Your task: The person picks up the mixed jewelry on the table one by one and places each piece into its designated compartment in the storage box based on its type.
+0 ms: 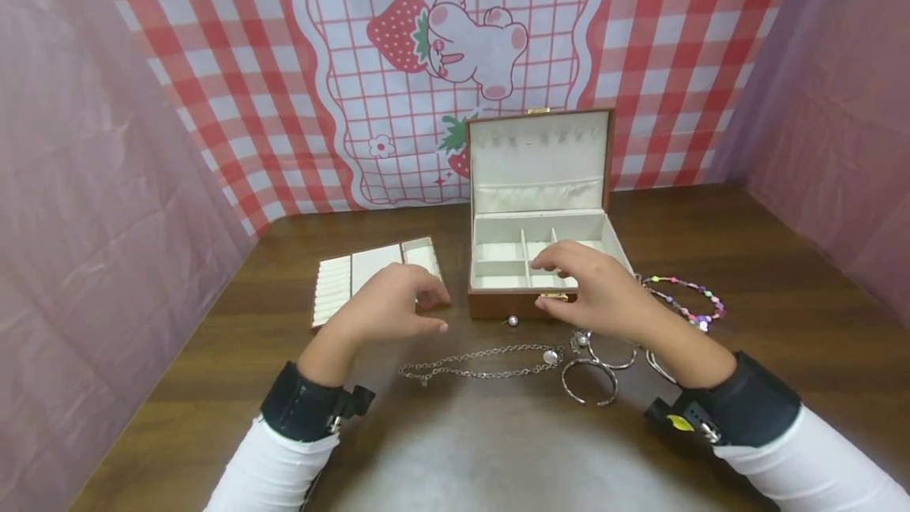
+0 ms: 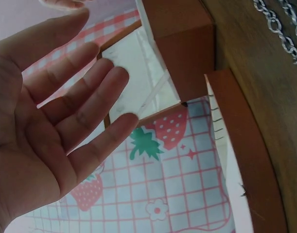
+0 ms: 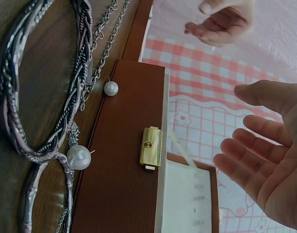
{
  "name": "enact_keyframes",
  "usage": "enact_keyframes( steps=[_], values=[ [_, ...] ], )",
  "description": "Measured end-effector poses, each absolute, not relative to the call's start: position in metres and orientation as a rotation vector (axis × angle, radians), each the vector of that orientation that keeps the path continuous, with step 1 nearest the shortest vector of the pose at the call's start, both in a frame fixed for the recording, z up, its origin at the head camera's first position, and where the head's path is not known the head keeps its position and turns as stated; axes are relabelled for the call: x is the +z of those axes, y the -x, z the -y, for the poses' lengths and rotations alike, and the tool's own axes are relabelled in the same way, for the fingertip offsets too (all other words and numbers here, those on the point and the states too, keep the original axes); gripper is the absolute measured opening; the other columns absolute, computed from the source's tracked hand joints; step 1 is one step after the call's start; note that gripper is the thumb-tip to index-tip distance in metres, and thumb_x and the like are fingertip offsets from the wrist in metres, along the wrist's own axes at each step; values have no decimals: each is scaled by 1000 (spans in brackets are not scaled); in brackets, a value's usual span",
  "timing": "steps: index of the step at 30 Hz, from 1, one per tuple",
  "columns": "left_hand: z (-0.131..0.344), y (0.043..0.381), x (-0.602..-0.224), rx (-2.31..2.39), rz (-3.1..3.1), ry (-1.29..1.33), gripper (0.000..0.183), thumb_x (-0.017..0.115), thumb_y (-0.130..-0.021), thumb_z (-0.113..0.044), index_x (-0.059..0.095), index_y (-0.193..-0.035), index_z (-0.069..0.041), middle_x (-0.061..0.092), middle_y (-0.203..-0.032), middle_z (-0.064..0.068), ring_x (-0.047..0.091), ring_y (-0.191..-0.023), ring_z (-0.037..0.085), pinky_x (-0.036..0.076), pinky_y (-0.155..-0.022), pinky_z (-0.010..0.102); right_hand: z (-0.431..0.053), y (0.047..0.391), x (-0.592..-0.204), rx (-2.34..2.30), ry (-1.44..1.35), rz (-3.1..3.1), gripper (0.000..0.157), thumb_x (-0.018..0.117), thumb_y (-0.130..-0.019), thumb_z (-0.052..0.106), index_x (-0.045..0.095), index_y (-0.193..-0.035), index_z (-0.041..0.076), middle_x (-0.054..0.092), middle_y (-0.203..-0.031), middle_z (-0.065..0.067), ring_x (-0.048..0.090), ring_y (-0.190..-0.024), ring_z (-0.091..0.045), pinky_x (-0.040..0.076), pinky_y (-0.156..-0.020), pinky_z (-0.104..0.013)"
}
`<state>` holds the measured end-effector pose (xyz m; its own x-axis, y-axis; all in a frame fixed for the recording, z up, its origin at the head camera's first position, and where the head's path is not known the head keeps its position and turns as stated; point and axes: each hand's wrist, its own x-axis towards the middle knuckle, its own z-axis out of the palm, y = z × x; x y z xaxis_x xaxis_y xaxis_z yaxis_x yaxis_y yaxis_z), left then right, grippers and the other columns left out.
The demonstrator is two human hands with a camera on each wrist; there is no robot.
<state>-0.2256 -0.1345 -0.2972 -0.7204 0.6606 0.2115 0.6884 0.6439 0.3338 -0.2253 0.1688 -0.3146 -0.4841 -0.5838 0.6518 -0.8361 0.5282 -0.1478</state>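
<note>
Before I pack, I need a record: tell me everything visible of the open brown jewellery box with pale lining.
The open brown jewellery box looks leather-covered, with pale lining and a gold-coloured clasp on its front. It sits upright on the brown wooden table, its lid raised, showing a row of fittings above a gathered band. Dividers split the base into compartments. The person's right hand hides some of them in the head view but does not grip the box.
</note>
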Motion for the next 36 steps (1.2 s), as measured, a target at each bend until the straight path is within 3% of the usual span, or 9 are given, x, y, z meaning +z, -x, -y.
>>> enact_keyframes(
  steps=[9,16,24,36],
  values=[
    [132,234,-313,-576,2875,1257,28,86,-69,-13,74,-94,-6,69,-84,3,61,-76,15,50,-69,25,-171,224,-313,622,-1202,2292,48,87,-67,8,64,-108,2,65,-102,-6,61,-95,-21,52,-84,-41],
    [129,234,-319,-470,2994,1314,28,87,-69,-14,73,-92,-8,67,-80,0,60,-75,14,50,-68,25,-170,225,-314,629,-1278,2328,50,88,-67,12,64,-110,2,64,-107,-5,59,-104,-24,49,-91,-42],
    [127,231,-327,-310,3201,1333,24,89,-65,-12,71,-80,-13,66,-75,-7,58,-69,5,50,-68,22,-170,222,-314,653,-1295,2360,49,87,-68,11,63,-110,4,62,-109,-4,58,-105,-23,48,-92,-42],
    [120,228,-334,-187,3234,1303,24,88,-65,-8,66,-69,-17,59,-64,-12,55,-61,5,49,-61,21,-170,222,-314,651,-1286,2407,47,86,-71,13,63,-111,4,62,-111,-5,58,-108,-24,48,-94,-43]
  ],
)
